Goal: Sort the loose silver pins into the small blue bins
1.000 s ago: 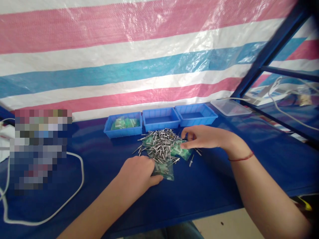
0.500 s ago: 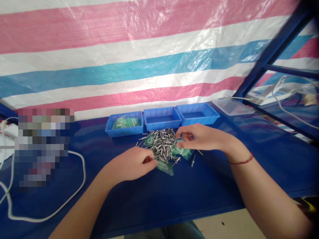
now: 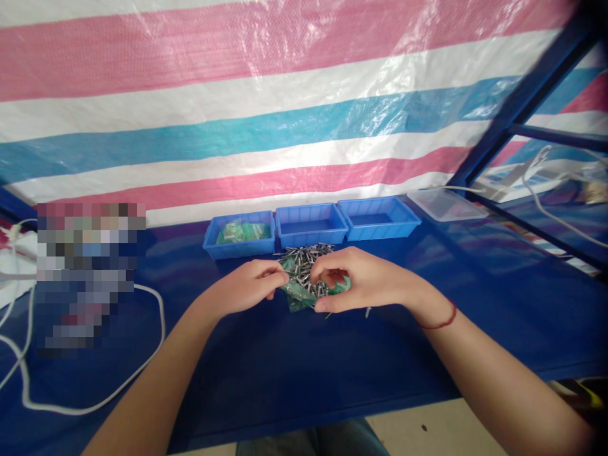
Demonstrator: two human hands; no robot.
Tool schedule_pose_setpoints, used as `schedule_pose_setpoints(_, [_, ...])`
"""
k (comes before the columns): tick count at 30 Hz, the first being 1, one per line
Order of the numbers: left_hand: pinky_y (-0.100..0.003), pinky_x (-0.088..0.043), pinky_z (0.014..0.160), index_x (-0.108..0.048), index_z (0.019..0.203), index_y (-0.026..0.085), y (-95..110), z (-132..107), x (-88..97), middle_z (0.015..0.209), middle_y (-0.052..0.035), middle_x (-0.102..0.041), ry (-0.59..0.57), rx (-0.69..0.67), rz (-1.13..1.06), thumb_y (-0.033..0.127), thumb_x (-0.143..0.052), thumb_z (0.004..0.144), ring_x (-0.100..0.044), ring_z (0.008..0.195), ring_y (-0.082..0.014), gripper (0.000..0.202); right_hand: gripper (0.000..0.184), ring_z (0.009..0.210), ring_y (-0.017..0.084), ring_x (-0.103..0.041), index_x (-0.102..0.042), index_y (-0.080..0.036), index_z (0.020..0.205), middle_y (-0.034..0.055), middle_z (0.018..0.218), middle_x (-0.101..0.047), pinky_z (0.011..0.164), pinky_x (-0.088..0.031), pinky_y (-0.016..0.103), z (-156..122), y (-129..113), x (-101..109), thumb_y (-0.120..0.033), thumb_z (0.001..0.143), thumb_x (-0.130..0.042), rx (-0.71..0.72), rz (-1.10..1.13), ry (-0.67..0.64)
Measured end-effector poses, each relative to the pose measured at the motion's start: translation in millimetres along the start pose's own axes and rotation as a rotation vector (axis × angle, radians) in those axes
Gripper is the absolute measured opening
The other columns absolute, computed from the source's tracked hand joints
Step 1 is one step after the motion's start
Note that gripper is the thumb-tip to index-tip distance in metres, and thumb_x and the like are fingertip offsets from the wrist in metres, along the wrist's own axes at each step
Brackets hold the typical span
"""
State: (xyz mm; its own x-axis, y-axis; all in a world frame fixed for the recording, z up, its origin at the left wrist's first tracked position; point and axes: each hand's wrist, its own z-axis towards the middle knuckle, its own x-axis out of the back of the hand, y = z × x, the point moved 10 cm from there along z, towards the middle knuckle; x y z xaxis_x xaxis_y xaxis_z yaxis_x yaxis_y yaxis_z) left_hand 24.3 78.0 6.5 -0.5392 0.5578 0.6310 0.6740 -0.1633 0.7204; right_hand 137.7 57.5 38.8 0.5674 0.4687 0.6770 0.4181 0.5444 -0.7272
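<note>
A heap of silver blind rivets (image 3: 303,261) lies on the blue tabletop, mixed with small green plastic bags. At its left side my left hand (image 3: 249,286) has thumb and fingers closed on the edge of a green plastic bag (image 3: 299,297). My right hand (image 3: 365,278) curves over the heap's right side, thumb apart from the bent fingers, with nothing visible held in it. It partly covers the rivets and another bit of green bag. One loose rivet (image 3: 368,312) lies below my right wrist.
Behind the heap stand three blue bins in a row: the left bin (image 3: 240,248) holds green bags, while the middle bin (image 3: 312,239) and right bin (image 3: 380,229) show bare bottoms. A clear plastic lid (image 3: 449,206) lies at right. A white cable (image 3: 95,405) loops at left.
My left hand has moved up and closed on a green bag by the heap. My right hand has shifted left and nearer over the rivets. The lower green bag has moved up and left.
</note>
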Motion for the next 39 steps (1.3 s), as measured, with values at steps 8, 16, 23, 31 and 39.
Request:
schedule_pose_setpoints(8, [-0.024, -0.033, 0.058, -0.049, 0.069, 0.018, -5, 6, 3.7, 0.060, 0.0038, -0.048, 0.109, -0.017, -0.122, 0.048, -0.040, 0.089, -0.046, 0.058, -0.0125, 0.037, 0.017, 0.055, 0.009, -0.043, -0.054, -0.018, 0.071, -0.0024, 0.063, -0.051, 0.054, -0.033, 0.023, 6, -4, 3, -0.022, 0.086, -0.048, 0.048, -0.071, 0.127])
schedule_pose_setpoints(16, [-0.024, -0.036, 0.063, -0.057, 0.094, 0.019, 6, 4, 12.3, 0.082, 0.0010, -0.057, 0.250, -0.105, -0.087, 0.054, -0.045, 0.088, -0.046, 0.063, -0.0114, 0.038, 0.018, 0.058, 0.011, -0.058, -0.052, -0.018, 0.086, 0.0004, 0.067, -0.060, 0.054, -0.043, 0.024, 1, 26, 22, -0.032, 0.093, -0.044, -0.086, 0.117, 0.331])
schedule_pose_setpoints(23, [-0.025, -0.038, 0.064, -0.056, 0.117, 0.019, 2, 7, 13.3, 0.094, -0.0017, -0.060, 0.322, -0.119, -0.029, 0.049, -0.046, 0.089, -0.048, 0.064, -0.0120, 0.043, 0.022, 0.058, 0.011, -0.058, -0.047, -0.020, 0.087, -0.0003, 0.067, -0.060, 0.056, -0.046, 0.026, 0, 32, 20, -0.041, 0.093, -0.047, -0.089, 0.332, 0.342])
schedule_pose_setpoints(31, [-0.023, -0.031, 0.056, -0.059, 0.082, 0.016, 7, 11, 15.9, 0.065, 0.0028, -0.049, 0.284, -0.187, 0.000, 0.046, -0.039, 0.092, -0.042, 0.058, -0.0112, 0.038, 0.026, 0.056, 0.010, -0.052, -0.047, -0.021, 0.087, -0.0028, 0.064, -0.055, 0.055, -0.044, 0.026, 3, 36, 22, -0.047, 0.090, -0.050, -0.070, 0.430, 0.370])
schedule_pose_setpoints(39, [-0.024, -0.037, 0.061, -0.057, 0.083, 0.017, 13, 2, 27.2, 0.071, 0.0015, -0.057, 0.463, -0.203, 0.036, 0.041, -0.041, 0.092, -0.050, 0.063, -0.0122, 0.030, 0.028, 0.054, 0.009, -0.052, -0.054, -0.016, 0.087, 0.0000, 0.066, -0.060, 0.049, -0.039, 0.022, 6, 52, 19, -0.044, 0.086, -0.056, -0.200, 0.473, 0.357])
